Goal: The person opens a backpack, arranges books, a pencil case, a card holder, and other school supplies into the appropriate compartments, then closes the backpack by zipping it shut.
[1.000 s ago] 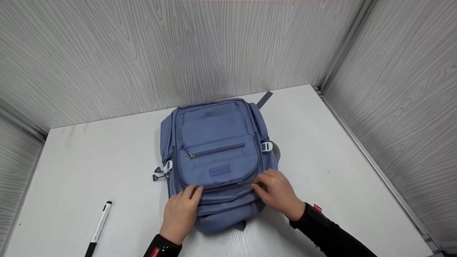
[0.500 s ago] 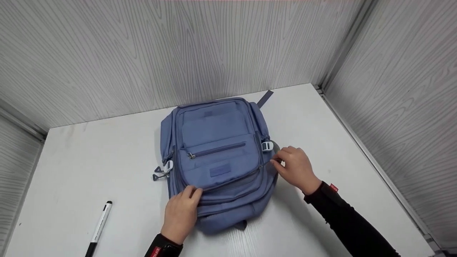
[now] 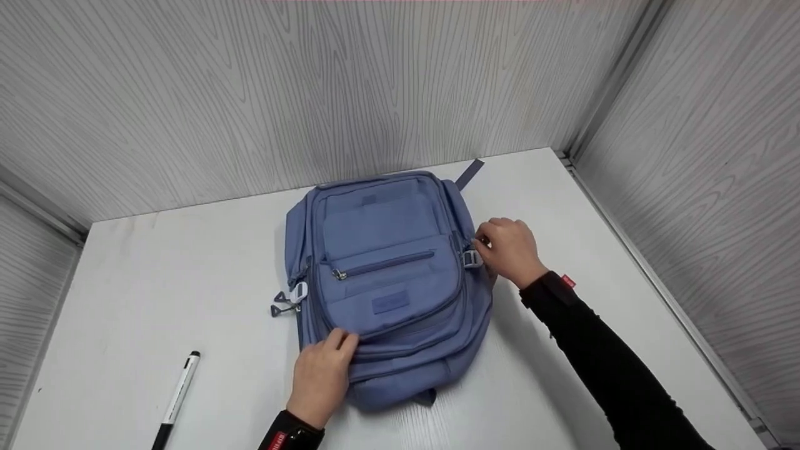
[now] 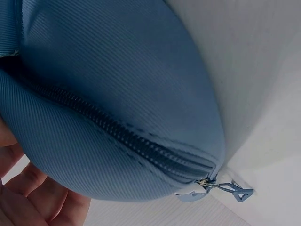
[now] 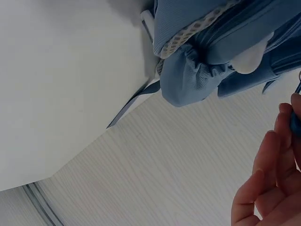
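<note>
A blue backpack (image 3: 381, 219) lies front side up on the white table, its top toward the back wall. My left hand (image 3: 322, 375) grips the bottom edge of its front pocket, with the fingertips on the fabric. In the left wrist view, fingers (image 4: 47, 197) curl at the bag beside a long zipper (image 4: 108, 127). My right hand (image 3: 509, 250) is at the bag's right side, close to the pale buckle (image 3: 472, 259). In the right wrist view, it pinches a small blue zipper pull (image 5: 295, 124), partly cut off by the frame edge.
A white marker with black ends (image 3: 179, 394) lies on the table (image 3: 237, 325), left of the bag. Grey wood-grain panels (image 3: 387, 81) stand behind and at both sides. Zipper pulls (image 3: 281, 306) hang at the bag's left; a strap (image 3: 470, 175) sticks out at top right.
My right hand has moved from the pocket's lower right corner up along the right side to the buckle, drawing the zipper pull along. The left hand keeps its grip at the bottom edge.
</note>
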The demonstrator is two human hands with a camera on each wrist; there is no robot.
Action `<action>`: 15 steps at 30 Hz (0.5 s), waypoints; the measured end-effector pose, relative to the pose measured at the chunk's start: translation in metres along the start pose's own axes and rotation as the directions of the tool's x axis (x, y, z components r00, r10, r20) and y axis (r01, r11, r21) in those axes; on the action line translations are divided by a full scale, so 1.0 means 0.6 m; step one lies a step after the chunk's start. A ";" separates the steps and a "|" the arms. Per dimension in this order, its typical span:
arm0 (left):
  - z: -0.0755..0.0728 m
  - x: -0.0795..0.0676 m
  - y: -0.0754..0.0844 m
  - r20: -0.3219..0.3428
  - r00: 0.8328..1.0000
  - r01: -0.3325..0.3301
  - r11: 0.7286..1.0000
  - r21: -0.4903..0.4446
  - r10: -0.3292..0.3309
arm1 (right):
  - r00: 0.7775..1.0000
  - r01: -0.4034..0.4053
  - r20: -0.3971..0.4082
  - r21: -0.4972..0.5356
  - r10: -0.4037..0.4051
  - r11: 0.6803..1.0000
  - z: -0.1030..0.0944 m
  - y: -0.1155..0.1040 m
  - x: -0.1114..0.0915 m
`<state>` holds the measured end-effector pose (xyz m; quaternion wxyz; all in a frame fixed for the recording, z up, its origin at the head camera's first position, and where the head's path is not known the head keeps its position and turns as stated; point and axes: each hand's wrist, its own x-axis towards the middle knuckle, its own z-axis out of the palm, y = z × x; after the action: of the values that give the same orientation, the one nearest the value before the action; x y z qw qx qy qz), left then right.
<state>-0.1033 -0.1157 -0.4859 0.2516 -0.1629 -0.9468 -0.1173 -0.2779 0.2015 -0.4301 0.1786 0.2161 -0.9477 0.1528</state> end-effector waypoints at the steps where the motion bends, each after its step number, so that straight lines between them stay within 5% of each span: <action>1: 0.000 0.000 0.001 -0.001 1.000 0.001 1.000 0.000 -0.001 | 1.000 -0.003 -0.005 -0.011 0.003 1.000 0.005 0.002 0.009; 9: 0.000 0.001 0.000 -0.016 1.000 -0.022 1.000 -0.008 0.022 | 0.995 -0.092 0.022 -0.032 0.093 0.995 0.026 0.011 0.050; 15: -0.009 -0.001 -0.007 0.035 0.999 0.001 1.000 -0.027 0.000 | 0.969 -0.134 0.211 0.033 0.125 0.990 0.018 0.012 0.037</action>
<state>-0.1024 -0.1215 -0.4823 0.2326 -0.1679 -0.9494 -0.1276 -0.3030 0.1956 -0.4322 0.0627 0.1727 -0.9694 0.1627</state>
